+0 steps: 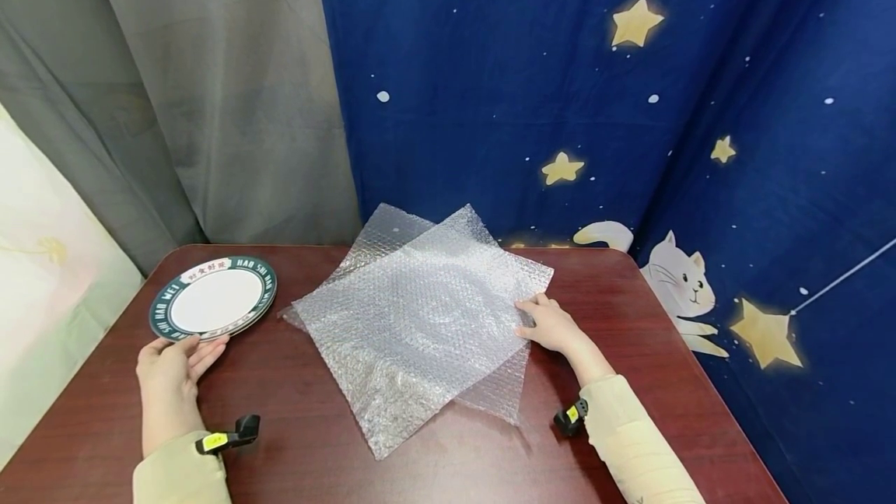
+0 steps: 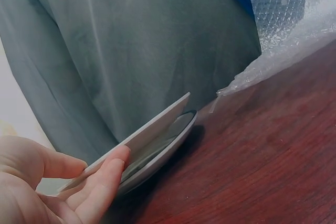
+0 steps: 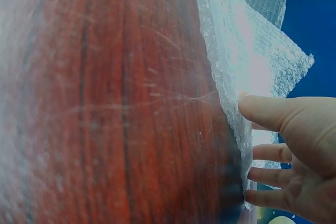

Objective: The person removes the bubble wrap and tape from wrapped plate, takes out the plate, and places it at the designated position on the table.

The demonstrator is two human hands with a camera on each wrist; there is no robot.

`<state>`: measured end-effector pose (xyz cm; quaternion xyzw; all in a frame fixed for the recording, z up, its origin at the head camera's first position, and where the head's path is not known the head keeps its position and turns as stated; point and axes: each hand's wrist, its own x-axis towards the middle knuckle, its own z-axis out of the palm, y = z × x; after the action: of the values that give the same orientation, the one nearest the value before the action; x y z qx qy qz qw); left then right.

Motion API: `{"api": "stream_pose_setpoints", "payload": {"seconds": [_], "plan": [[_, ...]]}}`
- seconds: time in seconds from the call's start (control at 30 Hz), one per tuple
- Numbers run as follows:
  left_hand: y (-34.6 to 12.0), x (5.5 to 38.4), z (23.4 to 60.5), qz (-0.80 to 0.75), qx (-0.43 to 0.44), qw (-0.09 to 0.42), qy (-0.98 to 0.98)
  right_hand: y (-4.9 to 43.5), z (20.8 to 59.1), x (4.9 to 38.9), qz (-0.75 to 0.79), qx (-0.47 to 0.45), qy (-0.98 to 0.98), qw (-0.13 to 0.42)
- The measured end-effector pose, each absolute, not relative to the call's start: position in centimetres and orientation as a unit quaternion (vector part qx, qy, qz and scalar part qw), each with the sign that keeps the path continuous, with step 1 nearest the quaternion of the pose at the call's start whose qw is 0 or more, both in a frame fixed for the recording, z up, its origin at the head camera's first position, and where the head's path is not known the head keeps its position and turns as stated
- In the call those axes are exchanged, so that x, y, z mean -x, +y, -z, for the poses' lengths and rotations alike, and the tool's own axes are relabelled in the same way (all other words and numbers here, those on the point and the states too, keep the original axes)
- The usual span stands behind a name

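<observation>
At the table's left, a plate (image 1: 215, 298) with a dark green lettered rim and white middle is pinched by my left hand (image 1: 168, 372). In the left wrist view, the thumb and fingers grip this plate (image 2: 142, 129) at its near edge, tilted over a second plate (image 2: 173, 148) on the table. Sheets of clear bubble wrap (image 1: 420, 317) lie crossed in the middle. My right hand (image 1: 553, 325) rests at their right edge, its fingers extended. The right wrist view shows the thumb of the right hand (image 3: 299, 150) against the bubble wrap (image 3: 252, 51).
The reddish-brown wooden table (image 1: 294, 426) ends at a back edge by a grey curtain (image 1: 238, 99) and a blue star-patterned curtain (image 1: 490, 84). The bubble wrap's far corners reach past that edge in the head view.
</observation>
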<state>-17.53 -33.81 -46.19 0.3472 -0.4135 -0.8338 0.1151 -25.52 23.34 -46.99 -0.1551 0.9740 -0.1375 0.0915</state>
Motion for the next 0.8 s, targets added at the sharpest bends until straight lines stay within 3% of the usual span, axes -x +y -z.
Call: {"api": "stream_pose_setpoints", "payload": {"seconds": [0.8], "plan": [[-33.59,17.85,46.82,0.815,-0.361,0.149,-0.428,23.38,46.99,25.33,0.145,0.159,0.973,0.082]]}}
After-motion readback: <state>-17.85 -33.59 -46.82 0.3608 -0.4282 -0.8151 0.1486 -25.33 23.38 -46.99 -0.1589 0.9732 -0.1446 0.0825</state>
